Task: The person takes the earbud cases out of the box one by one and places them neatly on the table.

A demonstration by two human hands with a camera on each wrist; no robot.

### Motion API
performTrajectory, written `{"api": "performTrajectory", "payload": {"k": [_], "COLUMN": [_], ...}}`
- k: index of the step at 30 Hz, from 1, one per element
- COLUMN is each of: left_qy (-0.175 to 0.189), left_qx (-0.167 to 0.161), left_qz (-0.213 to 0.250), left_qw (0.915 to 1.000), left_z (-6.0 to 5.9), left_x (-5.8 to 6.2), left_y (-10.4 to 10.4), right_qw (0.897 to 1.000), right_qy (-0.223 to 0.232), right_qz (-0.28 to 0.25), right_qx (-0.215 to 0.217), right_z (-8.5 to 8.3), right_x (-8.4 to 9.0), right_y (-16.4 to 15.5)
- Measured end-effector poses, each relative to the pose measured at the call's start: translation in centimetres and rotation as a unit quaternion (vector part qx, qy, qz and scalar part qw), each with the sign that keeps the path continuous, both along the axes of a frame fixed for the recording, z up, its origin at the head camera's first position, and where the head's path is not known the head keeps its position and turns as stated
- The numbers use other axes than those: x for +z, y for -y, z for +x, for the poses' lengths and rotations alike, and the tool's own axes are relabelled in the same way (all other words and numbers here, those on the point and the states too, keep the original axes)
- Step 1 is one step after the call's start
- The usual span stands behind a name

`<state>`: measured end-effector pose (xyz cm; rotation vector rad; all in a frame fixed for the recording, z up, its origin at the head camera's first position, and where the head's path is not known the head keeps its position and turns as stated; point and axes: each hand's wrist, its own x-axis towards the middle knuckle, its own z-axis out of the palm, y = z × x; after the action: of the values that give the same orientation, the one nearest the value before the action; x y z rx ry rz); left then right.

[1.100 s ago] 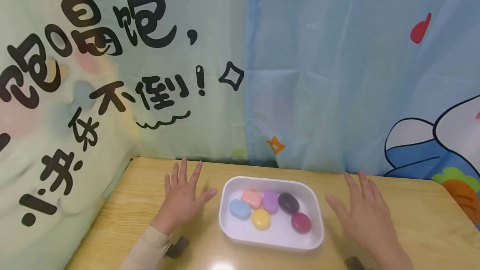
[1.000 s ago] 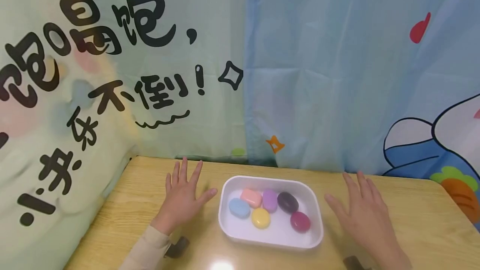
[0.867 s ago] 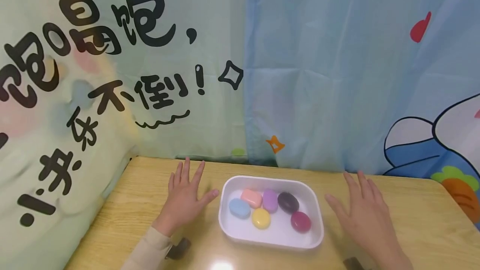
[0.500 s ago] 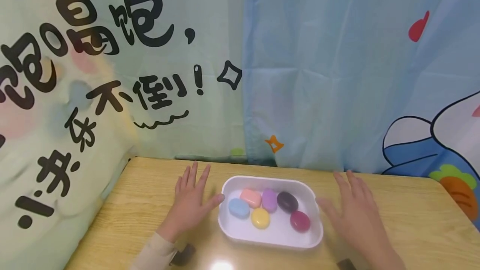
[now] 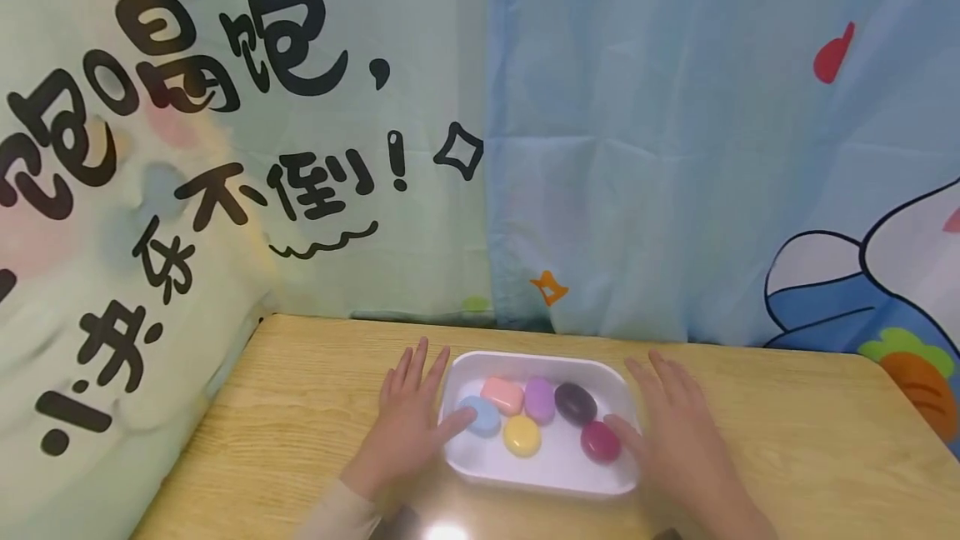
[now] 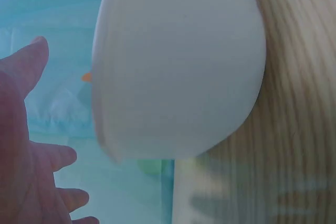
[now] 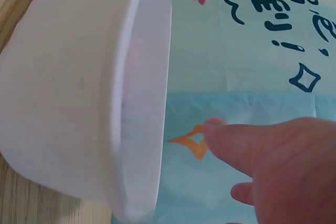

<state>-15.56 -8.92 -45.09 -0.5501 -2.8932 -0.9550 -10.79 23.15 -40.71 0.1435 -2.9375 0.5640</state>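
Observation:
A white rectangular tray (image 5: 558, 472) with rounded corners stands on the wooden table. In it lie several smooth, rounded pieces: blue (image 5: 486, 417), pink (image 5: 502, 396), purple (image 5: 540, 401), yellow (image 5: 522, 436), black (image 5: 576, 404) and dark red (image 5: 601, 442). My left hand (image 5: 405, 427) is at the tray's left end, fingers extended, its thumb over the rim in the head view. At the right end, my right hand (image 5: 678, 432) has its thumb beside the dark red piece. Both wrist views show a gap between hand and tray wall (image 6: 178, 66). Neither hand holds anything.
The light wooden table (image 5: 817, 440) extends to both sides of the tray. A printed cloth (image 5: 600, 148) with black characters and cartoon figures hangs behind the table's back edge and along its left side.
Both hands have moved inward from either side toward the tray; their thumbs now overlap its ends in the head view. The tray and its pieces stay in place.

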Motion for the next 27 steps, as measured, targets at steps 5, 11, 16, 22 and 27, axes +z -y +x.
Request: {"api": "performTrajectory", "payload": {"k": [5,11,16,22,27], "left_qy": [-0.004,-0.009,-0.002,0.002,0.003], "left_qx": [-0.008,-0.019,-0.024,-0.024,-0.027], "left_qz": [0.002,0.005,0.011,-0.003,0.000], "left_qw": [1.0000,0.9998,0.9997,0.9997,0.9996], "left_z": [0.2,0.8,1.0,1.0,1.2], "left_x": [-0.8,-1.2,-1.3,-2.1,-2.3], "left_y": [-0.7,-1.5,-2.0,-2.2,-2.4], "right_qw": [1.000,0.999,0.998,0.997,0.995], "right_qy": [0.006,0.004,-0.001,0.029,0.023], "right_qz": [0.009,0.033,0.044,0.049,0.070], "right_qx": [0.015,0.035,0.047,0.047,0.068], "right_z": [0.0,0.1,0.2,-0.1,-0.2], "right_x": [-0.1,-0.5,-0.8,-1.0,-1.4], "right_y": [0.6,1.3,1.7,2.1,2.2]}}
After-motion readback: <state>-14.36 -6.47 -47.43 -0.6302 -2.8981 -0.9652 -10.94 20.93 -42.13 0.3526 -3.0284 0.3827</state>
